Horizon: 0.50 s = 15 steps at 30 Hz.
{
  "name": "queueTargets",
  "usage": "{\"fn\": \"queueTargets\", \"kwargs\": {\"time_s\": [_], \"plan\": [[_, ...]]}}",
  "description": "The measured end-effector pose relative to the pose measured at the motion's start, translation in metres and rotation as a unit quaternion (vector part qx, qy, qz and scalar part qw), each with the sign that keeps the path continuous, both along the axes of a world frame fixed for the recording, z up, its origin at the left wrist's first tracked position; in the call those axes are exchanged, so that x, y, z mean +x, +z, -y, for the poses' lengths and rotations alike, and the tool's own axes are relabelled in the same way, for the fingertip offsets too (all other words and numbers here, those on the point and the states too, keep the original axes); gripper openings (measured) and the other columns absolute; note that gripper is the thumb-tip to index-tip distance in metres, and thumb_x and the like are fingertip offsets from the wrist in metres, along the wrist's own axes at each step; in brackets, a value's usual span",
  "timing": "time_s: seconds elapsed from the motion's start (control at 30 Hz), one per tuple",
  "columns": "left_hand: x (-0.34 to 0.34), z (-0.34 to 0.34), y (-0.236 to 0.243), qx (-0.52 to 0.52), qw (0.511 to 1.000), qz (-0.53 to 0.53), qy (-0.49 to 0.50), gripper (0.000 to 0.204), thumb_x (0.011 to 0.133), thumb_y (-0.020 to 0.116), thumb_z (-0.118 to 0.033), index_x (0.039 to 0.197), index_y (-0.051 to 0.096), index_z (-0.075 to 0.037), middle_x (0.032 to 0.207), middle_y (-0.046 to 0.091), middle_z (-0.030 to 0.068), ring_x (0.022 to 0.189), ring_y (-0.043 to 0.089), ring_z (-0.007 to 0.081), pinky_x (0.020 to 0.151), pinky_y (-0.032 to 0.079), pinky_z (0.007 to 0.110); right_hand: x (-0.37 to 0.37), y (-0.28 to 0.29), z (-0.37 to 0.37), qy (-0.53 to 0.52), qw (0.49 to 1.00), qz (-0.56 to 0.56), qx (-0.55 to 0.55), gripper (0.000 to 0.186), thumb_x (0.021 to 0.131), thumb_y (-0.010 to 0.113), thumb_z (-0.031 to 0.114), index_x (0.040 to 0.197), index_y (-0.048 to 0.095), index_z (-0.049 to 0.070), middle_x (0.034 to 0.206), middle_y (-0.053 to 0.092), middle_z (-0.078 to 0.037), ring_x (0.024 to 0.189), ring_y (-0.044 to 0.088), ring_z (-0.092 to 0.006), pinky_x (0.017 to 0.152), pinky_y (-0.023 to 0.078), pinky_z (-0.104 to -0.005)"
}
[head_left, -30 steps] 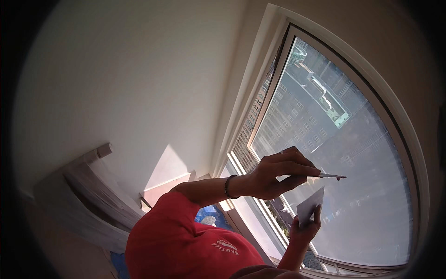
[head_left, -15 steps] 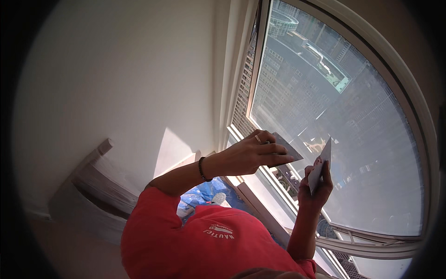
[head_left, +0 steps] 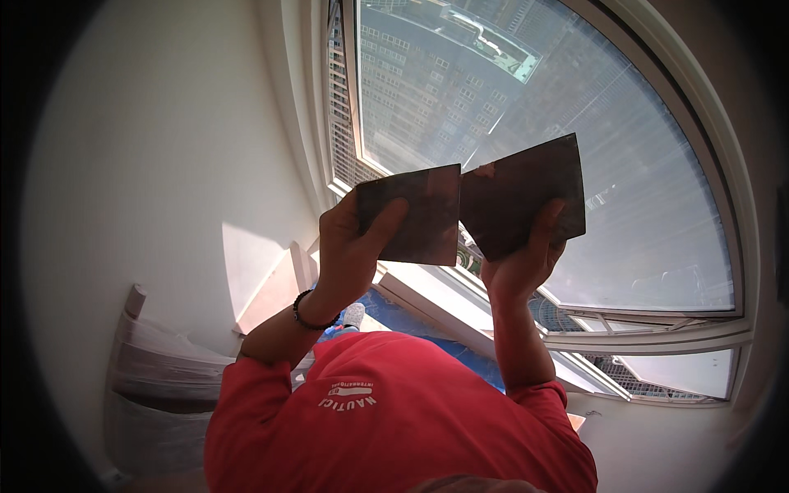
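My left hand [head_left: 345,246] is closed round the left edge of a thin, dark, nearly square plate [head_left: 427,214], with the thumb across its near face. A second dark square plate [head_left: 518,193], somewhat tilted, is gripped by my right hand [head_left: 524,263] at its lower right, thumb flat on the face. A small pale patch marks its upper left edge. Both plates are raised in front of the window, side by side, their inner edges almost meeting. My other fingers are mostly hidden behind them.
A large framed window [head_left: 649,189] with tall buildings outside fills the right side. A white wall [head_left: 173,164] rises at left, with a plastic-wrapped item [head_left: 168,361] standing by it. Blue sheeting [head_left: 411,316] covers floor below, beside a light shoe [head_left: 353,315].
Both plates have turned from nearly edge-on to face me. My hands have risen, the left one swinging leftward. The view has shifted, bringing more of the lower window in.
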<state>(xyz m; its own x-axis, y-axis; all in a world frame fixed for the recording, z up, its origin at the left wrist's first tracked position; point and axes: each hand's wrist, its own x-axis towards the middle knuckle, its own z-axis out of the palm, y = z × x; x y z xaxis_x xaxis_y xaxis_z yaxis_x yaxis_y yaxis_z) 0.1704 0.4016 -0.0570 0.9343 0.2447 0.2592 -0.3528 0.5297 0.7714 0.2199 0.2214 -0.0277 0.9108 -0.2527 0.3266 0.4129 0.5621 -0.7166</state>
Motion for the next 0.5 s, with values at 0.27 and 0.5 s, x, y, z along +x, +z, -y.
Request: {"fn": "queueTargets", "kwargs": {"time_s": [0.27,0.5], "plan": [[0.033,-0.012,0.002,-0.188,0.981,0.043,0.026,0.024,0.099,0.067,-0.008,0.122,0.065,-0.002,0.117,0.071,0.0067,0.106,0.067,0.0125,0.093,0.054,0.029,-0.014,0.011,0.008,0.052,0.909,-0.031,-0.412,0.029,0.107,0.056,0.024,0.114,0.067,-0.001,0.098,0.071,-0.003,0.085,0.060,-0.0095,0.078,0.048,-0.0278],[0.137,-0.209,0.100,-0.255,0.833,0.327,0.365,0.032,0.095,0.070,-0.005,0.125,0.060,-0.002,0.119,0.069,0.0068,0.109,0.065,0.0147,0.098,0.052,0.030,0.007,0.013,0.029,-0.094,0.915,-0.205,-0.335,0.070,0.097,0.069,0.048,0.140,0.042,0.000,0.130,0.059,-0.014,0.115,0.062,-0.0242,0.092,0.057,-0.0396]]}}
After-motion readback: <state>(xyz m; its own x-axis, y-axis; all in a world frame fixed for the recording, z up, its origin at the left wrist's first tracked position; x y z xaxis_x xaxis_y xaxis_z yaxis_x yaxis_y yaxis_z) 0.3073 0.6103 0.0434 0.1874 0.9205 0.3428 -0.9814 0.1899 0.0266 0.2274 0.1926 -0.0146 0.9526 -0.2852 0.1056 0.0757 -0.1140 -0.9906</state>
